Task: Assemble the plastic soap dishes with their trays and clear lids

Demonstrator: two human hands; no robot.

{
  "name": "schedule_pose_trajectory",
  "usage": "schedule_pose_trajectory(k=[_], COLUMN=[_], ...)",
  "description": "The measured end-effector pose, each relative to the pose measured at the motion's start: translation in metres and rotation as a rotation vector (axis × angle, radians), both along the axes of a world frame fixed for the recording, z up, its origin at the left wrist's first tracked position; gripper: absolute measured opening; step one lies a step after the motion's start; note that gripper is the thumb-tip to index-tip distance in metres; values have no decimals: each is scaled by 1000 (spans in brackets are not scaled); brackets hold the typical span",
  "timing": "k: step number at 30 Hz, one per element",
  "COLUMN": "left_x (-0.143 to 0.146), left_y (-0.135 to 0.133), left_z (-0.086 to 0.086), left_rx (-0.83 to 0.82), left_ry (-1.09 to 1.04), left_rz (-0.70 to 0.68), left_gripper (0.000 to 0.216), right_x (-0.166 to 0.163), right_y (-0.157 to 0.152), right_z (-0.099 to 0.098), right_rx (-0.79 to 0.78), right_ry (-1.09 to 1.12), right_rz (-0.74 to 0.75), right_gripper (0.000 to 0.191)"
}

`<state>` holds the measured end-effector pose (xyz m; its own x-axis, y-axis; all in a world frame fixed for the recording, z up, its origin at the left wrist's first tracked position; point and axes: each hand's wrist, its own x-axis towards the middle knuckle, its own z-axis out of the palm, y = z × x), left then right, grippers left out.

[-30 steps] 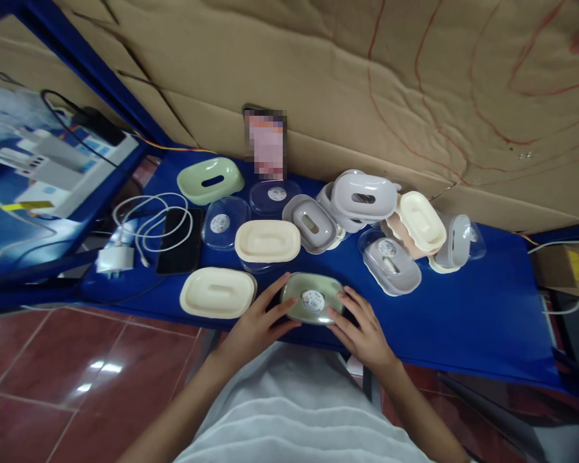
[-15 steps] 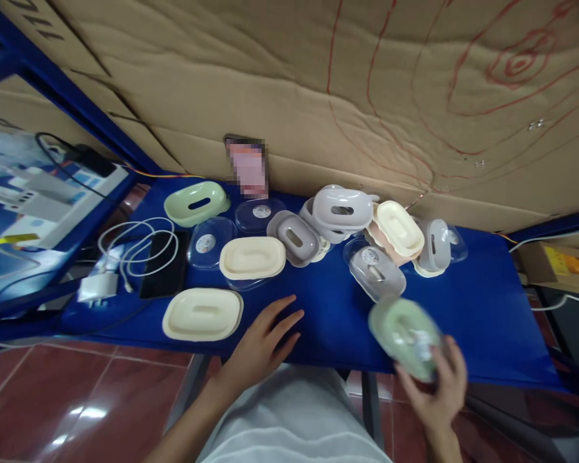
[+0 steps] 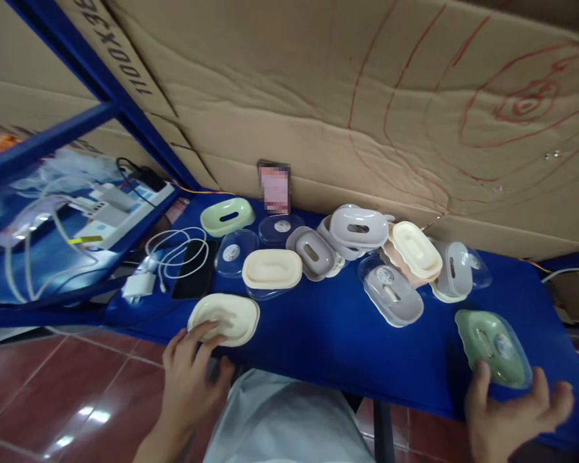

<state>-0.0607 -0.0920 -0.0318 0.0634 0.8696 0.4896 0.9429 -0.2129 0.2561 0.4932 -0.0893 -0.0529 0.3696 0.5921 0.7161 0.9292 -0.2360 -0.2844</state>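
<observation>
My left hand (image 3: pixel 188 370) reaches over the table's front edge. Its curved fingertips rest on the near rim of a cream soap dish (image 3: pixel 231 315), with the thumb apart below it. My right hand (image 3: pixel 511 415) is at the far right, fingers spread and holding nothing. Its thumb tip touches the near edge of a green soap box with a clear stickered lid (image 3: pixel 492 347), which lies on the blue table (image 3: pixel 338 347).
Behind are a second cream dish (image 3: pixel 271 268), a green dish (image 3: pixel 226 215), clear lids (image 3: pixel 235 251) and a pile of grey and cream boxes (image 3: pixel 390 257). A black phone (image 3: pixel 193 276) and a white charger with cable (image 3: pixel 139 285) lie left. Cardboard walls the back.
My right hand carried the green box from the table's middle to the far right, set it down and opened. My left hand moved left onto the cream dish.
</observation>
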Motion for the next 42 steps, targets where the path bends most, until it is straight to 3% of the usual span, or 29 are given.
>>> schedule_pose_trajectory(k=[2,5,8,12,16,19,24,28,31,35,38,42], left_x=[-3,17,49,70,66,61,61,63,62,61,63,65], left_y=[-7,-10,-6,11,34,49,60,61,61,64,68,73], left_z=[-5,-9,-8,-3,-1,-2,-1,2,0,-7,-8,-1], left_rx=[-30,-33,-65,-78,-57,-62,-111,-103,-91,-101,-141,-152], left_ry=[33,-7,-72,-104,-161,-167,-150,-155,-209,-344,-354,-229], left_rz=[-3,-114,-300,-414,-462,-511,-599,-597,-530,-443,-468,-541], left_gripper=[24,26,31,31,22,16,15,22,35,44,50,53], right_x=[-35,-118,-197,-249,-262,-271,-271,-240,-212,-193,-197,-210], right_y=[12,46,87,126,141,149,153,121,80,37,26,33], right_z=[13,33,40,27,14,15,27,40,49,49,40,30], right_rx=[74,-76,-263,-290,-359,-357,-315,-260,-366,-496,-539,-459], right_ry=[14,343,575,929,1124,1196,1202,845,498,324,186,60], right_rz=[67,402,714,709,657,625,701,816,928,967,902,887], right_gripper=[69,38,49,64,73,75,55,36,34,29,32,30])
